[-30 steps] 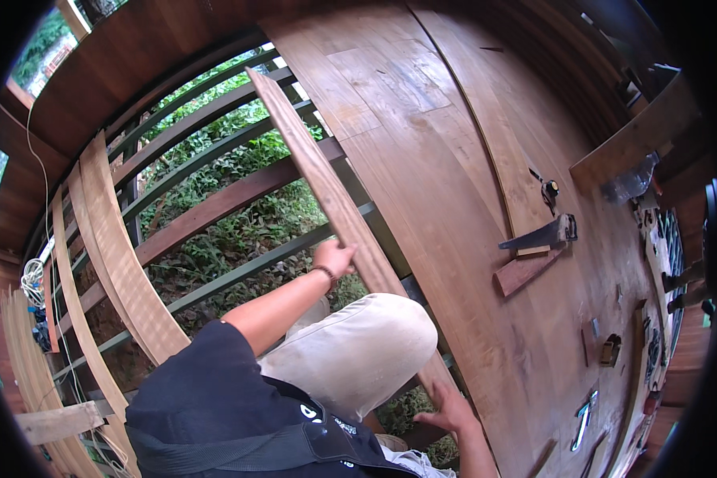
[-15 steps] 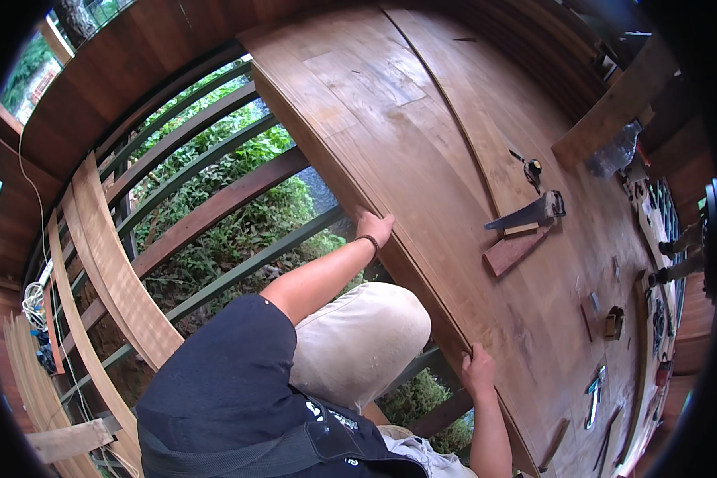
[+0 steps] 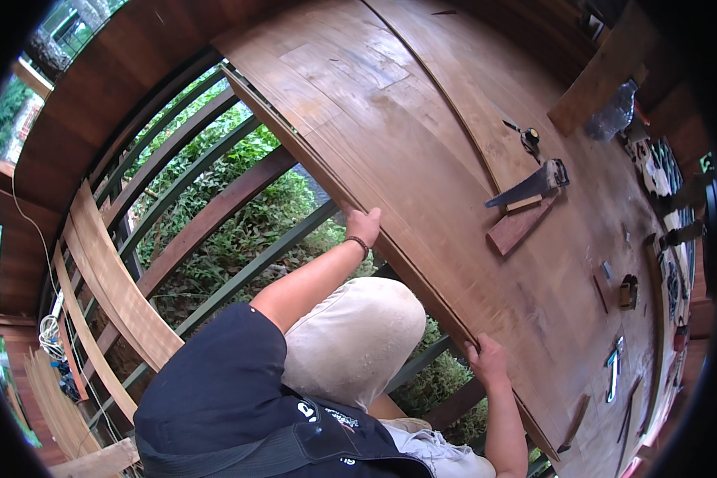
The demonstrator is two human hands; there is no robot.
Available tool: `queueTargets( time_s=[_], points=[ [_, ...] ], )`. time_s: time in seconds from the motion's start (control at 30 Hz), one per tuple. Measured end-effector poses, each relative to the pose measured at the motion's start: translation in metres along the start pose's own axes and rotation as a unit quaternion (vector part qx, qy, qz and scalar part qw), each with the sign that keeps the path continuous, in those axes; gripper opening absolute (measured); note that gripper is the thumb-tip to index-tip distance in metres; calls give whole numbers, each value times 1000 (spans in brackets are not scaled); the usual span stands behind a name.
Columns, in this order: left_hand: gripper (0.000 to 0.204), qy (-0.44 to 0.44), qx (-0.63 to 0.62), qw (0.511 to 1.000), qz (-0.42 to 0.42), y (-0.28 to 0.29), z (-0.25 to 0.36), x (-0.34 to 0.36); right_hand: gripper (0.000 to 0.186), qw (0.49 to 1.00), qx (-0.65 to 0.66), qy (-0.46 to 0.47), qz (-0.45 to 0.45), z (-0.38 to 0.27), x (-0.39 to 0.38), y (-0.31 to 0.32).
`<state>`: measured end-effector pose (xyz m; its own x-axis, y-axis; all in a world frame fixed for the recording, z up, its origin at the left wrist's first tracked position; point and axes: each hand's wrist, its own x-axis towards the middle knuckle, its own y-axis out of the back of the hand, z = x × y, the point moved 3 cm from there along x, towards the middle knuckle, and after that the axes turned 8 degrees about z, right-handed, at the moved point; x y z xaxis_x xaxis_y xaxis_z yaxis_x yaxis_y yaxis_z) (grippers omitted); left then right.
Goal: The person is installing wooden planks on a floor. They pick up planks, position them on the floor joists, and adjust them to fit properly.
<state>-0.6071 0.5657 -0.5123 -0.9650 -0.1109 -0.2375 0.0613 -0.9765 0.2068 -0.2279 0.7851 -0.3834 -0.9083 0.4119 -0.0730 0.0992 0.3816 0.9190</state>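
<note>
A long narrow wooden plank lies along the edge of the laid board floor, a thin gap showing between them at the far end. My left hand grips the plank near its middle, wrapped over its edge. Lower on the same plank, my right hand is closed on the edge. My bent knee in light trousers sits between my arms, beside the open joists. On the floor a handsaw rests across wood offcuts, with a tape measure just beyond.
Loose planks lie across joists at left, near a coiled white cable. Greenery shows below the joists. At right are a leaning board, a clear plastic bag, a metal square and assorted tools along the wall.
Both hands have brought the plank rightward against the floor's edge. My right hand has risen from its lower position. In the last half second the plank's far end has separated slightly from the floor.
</note>
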Motion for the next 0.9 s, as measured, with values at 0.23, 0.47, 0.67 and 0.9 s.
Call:
queueTargets(
  time_s=[0.23,0.47,0.67,0.9],
  points=[
    [88,-37,-51,998,-6,11,32,-33,21,1000,1,9,-15,-1,-5,-7],
    [76,-29,-64,997,-30,14,47,-45,20,1000,8,-13,-16,-2,-2,-1],
    [95,3,-62,995,-73,24,8,-4,21,1000,17,5,-25,-6,5,-3],
    [59,31,-75,994,-76,14,15,-5,25,998,17,-28,-62,5,1,2]
  ],
)
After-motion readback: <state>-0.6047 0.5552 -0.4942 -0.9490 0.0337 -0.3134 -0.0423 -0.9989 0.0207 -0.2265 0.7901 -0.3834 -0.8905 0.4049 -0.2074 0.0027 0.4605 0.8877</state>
